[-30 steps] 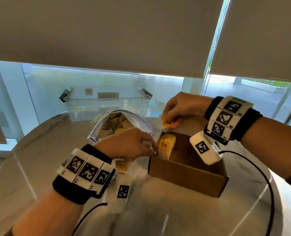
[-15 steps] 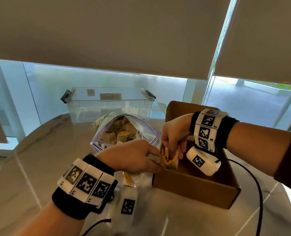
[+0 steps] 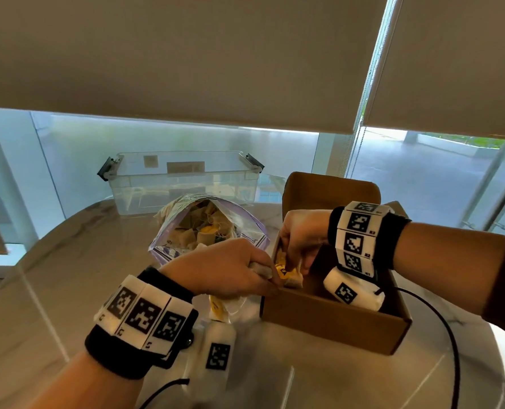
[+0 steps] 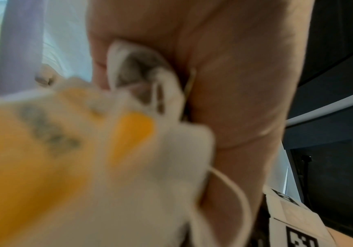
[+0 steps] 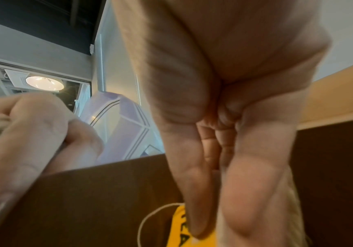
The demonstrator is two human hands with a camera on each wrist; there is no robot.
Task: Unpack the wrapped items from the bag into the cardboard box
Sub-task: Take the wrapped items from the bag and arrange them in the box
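On the round table (image 3: 68,290) we see three containers. Farthest back stands a clear plastic bin (image 3: 183,184) with black latches, its contents too faint for us to make out. In front of it a see-through bag (image 3: 204,228) gapes open, packed with pale wrapped tea bags. To its right sits the open cardboard box (image 3: 333,326), lid flap raised, with yellow-tagged tea bags (image 3: 289,276) in its near left corner. We find the right hand (image 3: 300,237) reaching down into that corner, thumb and fingers pinched on a yellow-tagged tea bag, its string looping beside it in the right wrist view. The left hand (image 3: 224,267), at the box's left wall, curls round a bunch of tea bags (image 4: 107,158), white pouches with yellow tags.
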